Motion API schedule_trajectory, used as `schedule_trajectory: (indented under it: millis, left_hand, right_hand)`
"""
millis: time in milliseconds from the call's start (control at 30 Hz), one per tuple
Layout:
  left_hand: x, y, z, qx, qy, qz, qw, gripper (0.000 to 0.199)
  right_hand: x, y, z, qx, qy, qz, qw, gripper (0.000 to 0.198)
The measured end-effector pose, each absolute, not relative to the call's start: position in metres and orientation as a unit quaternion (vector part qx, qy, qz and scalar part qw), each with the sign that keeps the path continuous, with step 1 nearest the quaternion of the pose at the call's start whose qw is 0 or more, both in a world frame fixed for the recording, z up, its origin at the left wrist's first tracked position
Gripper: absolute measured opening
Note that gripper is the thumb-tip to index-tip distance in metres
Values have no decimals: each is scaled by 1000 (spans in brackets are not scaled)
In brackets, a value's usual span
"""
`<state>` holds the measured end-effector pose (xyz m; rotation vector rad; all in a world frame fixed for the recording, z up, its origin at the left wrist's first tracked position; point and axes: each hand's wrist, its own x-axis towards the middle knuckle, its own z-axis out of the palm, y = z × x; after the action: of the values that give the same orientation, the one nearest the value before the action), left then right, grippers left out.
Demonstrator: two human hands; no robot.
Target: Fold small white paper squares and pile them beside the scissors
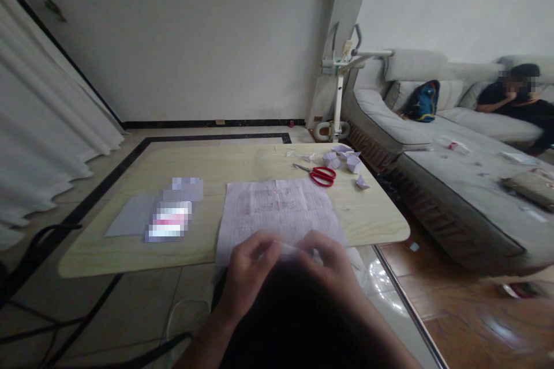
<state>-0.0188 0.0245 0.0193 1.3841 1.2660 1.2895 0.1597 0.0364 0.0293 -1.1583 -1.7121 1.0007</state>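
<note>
My left hand and my right hand meet at the table's near edge. Their fingers are closed in a pinch on a small piece of white paper, partly hidden by the fingers and slightly blurred. Under and beyond them lies a large creased sheet of printed paper, its near end hanging past the table edge. Red-handled scissors rest just beyond the sheet's far right corner, blades pointing left. Several folded paper pieces are grouped behind the scissors, and one small folded piece sits apart.
The pale wooden table carries white paper and a pixelated, bright-screened item at left. Paper scraps lie near the far edge. A grey sofa, with a person on it, stands at right. An exercise machine stands behind.
</note>
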Motion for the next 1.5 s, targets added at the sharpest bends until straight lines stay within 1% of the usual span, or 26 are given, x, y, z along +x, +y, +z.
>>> schedule_trajectory:
  millis: [133, 233, 333, 533, 700, 867, 1033, 1167, 1367, 1500]
  left_hand:
    - [-21, 22, 22, 592, 505, 491, 392, 14]
    - [-19, 19, 26, 601, 498, 495, 381, 16]
    - [-17, 17, 28, 616, 485, 499, 369, 14]
    - [-16, 16, 26, 617, 471, 480, 409, 8]
    - [-16, 18, 28, 615, 473, 476, 415, 15]
    - [-13, 16, 25, 596, 479, 508, 397, 21]
    - [-9, 17, 17, 570, 496, 509, 412, 15]
    - [-8, 18, 18, 566, 504, 494, 427, 12]
    - [-7, 19, 25, 590, 502, 505, 381, 12]
    - [-6, 18, 26, 589, 509, 503, 375, 14]
  right_hand:
    - [162, 34, 35, -448, -684, 385, 428, 9]
    - [159, 31, 40, -449, -667, 403, 437, 8]
    - [155, 29, 42, -466, -645, 426, 431, 11]
    - [154, 26, 41, -480, -622, 438, 437, 11]
    - [154, 27, 43, -476, -615, 450, 439, 10]
    - [150, 30, 41, -478, -548, 525, 443, 8]
    - [149, 33, 34, -457, -483, 592, 455, 12]
    - [148, 32, 32, -456, -479, 590, 463, 13]
    - [148, 33, 34, -476, -498, 559, 462, 9]
    - [149, 34, 33, -471, -521, 538, 466, 12]
